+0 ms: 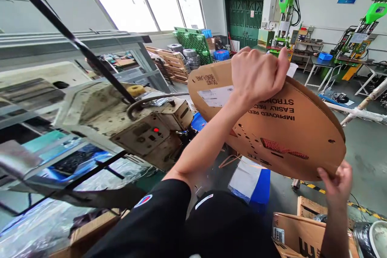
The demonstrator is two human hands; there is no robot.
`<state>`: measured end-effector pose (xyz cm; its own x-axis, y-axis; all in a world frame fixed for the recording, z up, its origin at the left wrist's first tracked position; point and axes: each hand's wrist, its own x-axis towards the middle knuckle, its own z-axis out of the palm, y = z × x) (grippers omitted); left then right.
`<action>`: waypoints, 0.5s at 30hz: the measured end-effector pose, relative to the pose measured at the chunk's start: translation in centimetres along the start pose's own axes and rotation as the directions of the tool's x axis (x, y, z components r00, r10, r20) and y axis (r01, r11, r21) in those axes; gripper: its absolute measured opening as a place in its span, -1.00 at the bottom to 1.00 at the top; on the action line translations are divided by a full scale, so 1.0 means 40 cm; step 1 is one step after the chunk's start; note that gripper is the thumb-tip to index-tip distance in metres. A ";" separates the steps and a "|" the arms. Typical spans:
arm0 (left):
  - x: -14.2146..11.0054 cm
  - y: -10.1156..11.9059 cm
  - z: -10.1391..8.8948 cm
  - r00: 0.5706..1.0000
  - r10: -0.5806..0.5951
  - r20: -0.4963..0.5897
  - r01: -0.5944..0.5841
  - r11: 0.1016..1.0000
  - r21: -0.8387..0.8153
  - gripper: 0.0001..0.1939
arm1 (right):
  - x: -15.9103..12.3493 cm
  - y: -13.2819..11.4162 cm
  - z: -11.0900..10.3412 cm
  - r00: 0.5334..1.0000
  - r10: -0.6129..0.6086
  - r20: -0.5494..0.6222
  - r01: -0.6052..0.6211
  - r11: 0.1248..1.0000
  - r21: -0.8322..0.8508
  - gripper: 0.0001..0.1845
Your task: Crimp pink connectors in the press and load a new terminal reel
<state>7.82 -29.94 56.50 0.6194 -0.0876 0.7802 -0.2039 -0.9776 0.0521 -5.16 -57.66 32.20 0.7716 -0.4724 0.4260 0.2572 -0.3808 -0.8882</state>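
A large cardboard reel (308,133) is raised in front of me, tilted, its printed side facing me with the lettering upside down. Reddish wound strip (275,147) shows through openings in its face. My left hand (256,70) is closed over the reel's top rim, with its fingertips hidden behind. Lower down at the right, my right hand (337,181) grips the near edge between thumb and fingers. A white label (213,96) is stuck on the reel's face, left of my left hand.
A worn machine (148,129) with a lit red button stands close on the left, under a dark slanted bar (69,36). An open cardboard box (290,229) is at lower right. A blue bin (261,187) sits below the reel. Wooden pallets (172,64) stand farther back.
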 end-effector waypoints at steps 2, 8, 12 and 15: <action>0.029 0.016 -0.004 0.996 -0.008 0.093 0.005 1.000 0.028 -0.01 | 0.058 -0.155 0.009 0.975 -0.192 0.108 0.196 0.980 -0.026 -0.09; 0.064 -0.032 0.000 0.999 0.003 0.037 -0.001 0.998 -0.061 -0.08 | 0.225 -0.533 0.151 0.730 -0.497 0.470 0.654 0.707 -0.269 -0.09; 0.031 -0.115 -0.004 0.993 -0.002 -0.117 -0.016 0.987 -0.158 -0.26 | 0.269 -0.584 0.262 0.645 -0.444 0.622 0.736 0.581 -0.348 -0.15; -0.022 -0.182 0.035 0.980 -0.081 -0.181 0.026 0.957 -0.288 -0.31 | 0.266 -0.613 0.310 0.580 -0.315 0.751 0.771 0.508 -0.383 -0.19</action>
<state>9.83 -23.04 54.56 0.4864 0.0280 0.8733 -0.3973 -0.8831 0.2497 3.95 -43.49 56.39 0.8039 0.4427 0.3972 0.5031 -0.8624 -0.0569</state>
